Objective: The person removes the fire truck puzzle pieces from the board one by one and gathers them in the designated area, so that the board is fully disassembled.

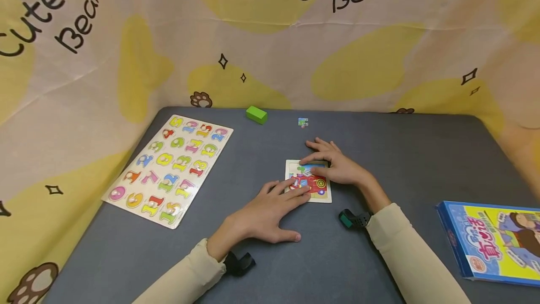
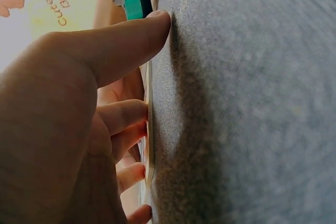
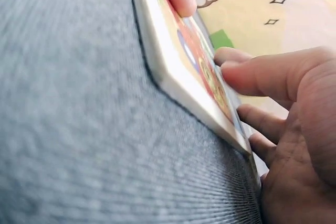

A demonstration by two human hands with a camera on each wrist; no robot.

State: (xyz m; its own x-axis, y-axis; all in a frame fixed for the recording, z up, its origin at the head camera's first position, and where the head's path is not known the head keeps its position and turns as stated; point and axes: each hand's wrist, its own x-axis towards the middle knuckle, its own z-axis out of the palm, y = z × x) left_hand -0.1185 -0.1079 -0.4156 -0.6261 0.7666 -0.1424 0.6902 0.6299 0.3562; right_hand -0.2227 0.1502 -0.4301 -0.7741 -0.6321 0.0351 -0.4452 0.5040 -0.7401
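Note:
A small square jigsaw puzzle (image 1: 321,186) in a pale tray lies mid-table, its picture showing a red vehicle with a yellow wheel. The fingertips of my left hand (image 1: 267,215) rest on its left and lower part, fingers spread and the thumb out over the table. From the upper right, my right hand (image 1: 343,167) touches the picture with thumb and index finger; the other fingers reach past the tray's far side. In the right wrist view, the puzzle's thick edge (image 3: 205,114) lies flat on the table. Fingers cover parts of the picture. A loose jigsaw piece (image 1: 303,122) lies beyond the right hand.
A green block (image 1: 256,115) sits near the table's back edge. To the left lies a white number board (image 1: 194,186) with colourful knobbed numerals. A blue and yellow box (image 1: 485,243) is at the right. Behind the table (image 1: 405,163) hangs a patterned cloth (image 1: 270,46).

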